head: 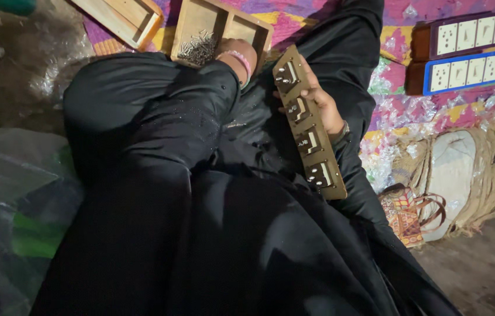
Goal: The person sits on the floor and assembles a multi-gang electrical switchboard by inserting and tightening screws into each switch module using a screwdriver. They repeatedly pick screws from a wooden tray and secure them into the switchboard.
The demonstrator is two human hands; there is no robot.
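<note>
1. Right hand [322, 104] grasps a long brown switch panel [310, 126] from behind, tilted across the lap; four switch units face up.
2. Left hand [237, 54], just left of the panel's top end, reaches into a wooden tray [259, 29]; grip hidden, cannot tell.
3. Small screws [199, 48] lie heaped in that tray.
4. Two finished socket boards [464, 52] lie well right of the panel.

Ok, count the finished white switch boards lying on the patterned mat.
2. One brown-framed switch board lies at the upper right of the mat; a blue-framed one lies just below it. Others may sit outside the frame.
</note>
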